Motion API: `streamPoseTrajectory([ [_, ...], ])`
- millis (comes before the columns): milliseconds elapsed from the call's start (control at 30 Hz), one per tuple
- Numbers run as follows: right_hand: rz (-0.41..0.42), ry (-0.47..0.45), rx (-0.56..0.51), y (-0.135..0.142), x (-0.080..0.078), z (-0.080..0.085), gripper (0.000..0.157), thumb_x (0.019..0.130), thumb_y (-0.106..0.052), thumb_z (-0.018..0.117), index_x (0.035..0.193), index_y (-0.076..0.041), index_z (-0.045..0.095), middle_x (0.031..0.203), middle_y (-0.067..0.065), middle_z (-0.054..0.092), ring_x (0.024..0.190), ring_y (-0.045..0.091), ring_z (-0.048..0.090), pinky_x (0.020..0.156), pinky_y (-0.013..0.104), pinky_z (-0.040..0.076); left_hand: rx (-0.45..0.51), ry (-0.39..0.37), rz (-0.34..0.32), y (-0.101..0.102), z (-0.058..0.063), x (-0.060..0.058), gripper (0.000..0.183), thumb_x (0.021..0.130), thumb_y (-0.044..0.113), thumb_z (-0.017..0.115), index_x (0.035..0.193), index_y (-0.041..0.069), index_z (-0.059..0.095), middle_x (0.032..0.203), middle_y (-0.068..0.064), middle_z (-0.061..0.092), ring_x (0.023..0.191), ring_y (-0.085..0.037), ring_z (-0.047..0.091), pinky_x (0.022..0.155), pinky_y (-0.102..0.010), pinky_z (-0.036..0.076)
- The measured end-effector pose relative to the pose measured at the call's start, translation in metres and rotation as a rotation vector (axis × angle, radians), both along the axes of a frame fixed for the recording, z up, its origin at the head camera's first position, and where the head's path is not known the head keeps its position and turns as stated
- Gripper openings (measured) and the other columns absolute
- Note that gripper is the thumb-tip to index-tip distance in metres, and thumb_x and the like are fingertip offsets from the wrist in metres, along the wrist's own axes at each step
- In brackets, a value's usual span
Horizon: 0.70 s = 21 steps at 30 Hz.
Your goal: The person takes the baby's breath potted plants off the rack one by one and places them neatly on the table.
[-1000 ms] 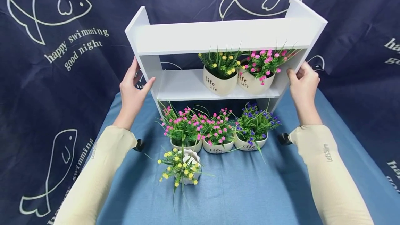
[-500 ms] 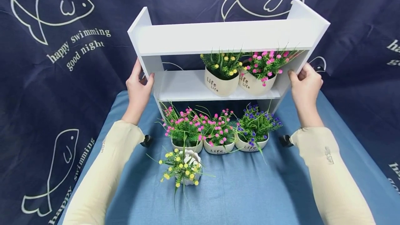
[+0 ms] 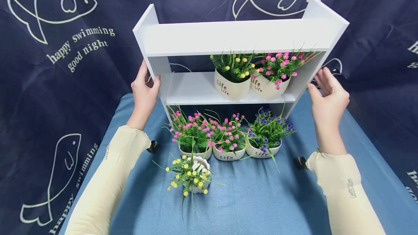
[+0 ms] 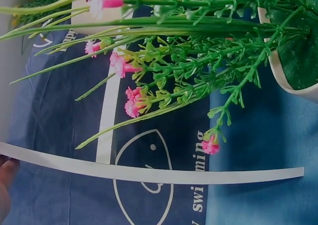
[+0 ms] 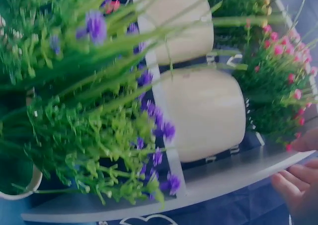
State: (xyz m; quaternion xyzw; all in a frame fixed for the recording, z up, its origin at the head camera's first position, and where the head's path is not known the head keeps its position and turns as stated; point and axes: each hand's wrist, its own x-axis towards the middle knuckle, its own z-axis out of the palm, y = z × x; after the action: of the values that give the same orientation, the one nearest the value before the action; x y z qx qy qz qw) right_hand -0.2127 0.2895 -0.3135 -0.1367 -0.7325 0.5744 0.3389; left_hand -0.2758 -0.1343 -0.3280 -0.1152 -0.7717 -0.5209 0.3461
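Note:
In the head view a white shelf [image 3: 235, 35] stands tilted-looking behind the flowers. My left hand [image 3: 145, 91] grips its left side panel, thumb at the front edge and fingers on the outer side. Beside the right panel is my right hand [image 3: 329, 102], its fingers spread and loosened, holding nothing. On the middle board sit a yellow-flower pot [image 3: 230, 88] and a pink-flower pot [image 3: 266, 88], side by side at the right. In the right wrist view the panel edge [image 5: 258, 173] runs between thumb and fingers; contact there is hard to tell.
In front of the shelf two pink-flower pots [image 3: 195, 153] [image 3: 228, 154] and a blue-flower pot [image 3: 262, 151] stand in a row. Nearer is a white scalloped pot [image 3: 197, 186] with yellow flowers. Blue cloth [image 3: 254, 198] covers the table; a dark fish-print curtain [image 3: 75, 104] hangs behind.
The left hand first closed in on the left panel and kept its hold. My right hand has let go of the right panel and moved slightly right and down. The pots stay put.

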Motion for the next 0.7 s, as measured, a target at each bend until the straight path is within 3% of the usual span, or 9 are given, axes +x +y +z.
streamPoseTrajectory([
  [167,0.052,0.131,-0.207,-0.008,0.013,0.003,0.054,0.08,0.009,0.067,0.13,-0.007,0.061,0.127,0.009,0.065,0.11,0.006,0.066,0.095,0.016,0.05,0.015,-0.02,-0.017,0.002,0.001,0.0,0.06,0.09,0.002,0.063,0.146,0.013,0.044,0.138,-0.01,0.058,0.125,-0.021,0.058,0.098,-0.031,0.051],
  [400,0.161,0.217,-0.244,-0.034,0.025,0.002,0.033,0.081,0.01,0.067,0.113,0.004,0.069,0.098,-0.003,0.076,0.091,0.005,0.071,0.082,0.011,0.053,0.02,-0.007,0.013,0.003,0.002,0.0,0.06,0.089,-0.001,0.061,0.146,0.012,0.045,0.137,-0.011,0.059,0.125,-0.022,0.058,0.099,-0.033,0.05],
  [567,0.199,0.131,-0.147,-0.054,0.027,-0.001,0.024,0.084,0.004,0.068,0.107,0.003,0.071,0.093,-0.009,0.076,0.087,0.002,0.07,0.081,0.01,0.053,0.03,-0.026,0.03,0.003,0.001,0.0,0.061,0.09,0.002,0.064,0.146,0.014,0.044,0.136,-0.008,0.06,0.122,-0.019,0.061,0.097,-0.035,0.052],
  [700,0.208,0.012,-0.026,-0.068,0.025,-0.003,0.03,0.086,-0.001,0.068,0.116,0.001,0.068,0.11,0.004,0.074,0.092,-0.003,0.068,0.086,0.011,0.052,0.004,-0.035,0.052,0.004,-0.001,0.001,0.061,0.09,0.003,0.063,0.146,0.015,0.044,0.134,-0.008,0.062,0.117,-0.02,0.063,0.094,-0.035,0.054],
])
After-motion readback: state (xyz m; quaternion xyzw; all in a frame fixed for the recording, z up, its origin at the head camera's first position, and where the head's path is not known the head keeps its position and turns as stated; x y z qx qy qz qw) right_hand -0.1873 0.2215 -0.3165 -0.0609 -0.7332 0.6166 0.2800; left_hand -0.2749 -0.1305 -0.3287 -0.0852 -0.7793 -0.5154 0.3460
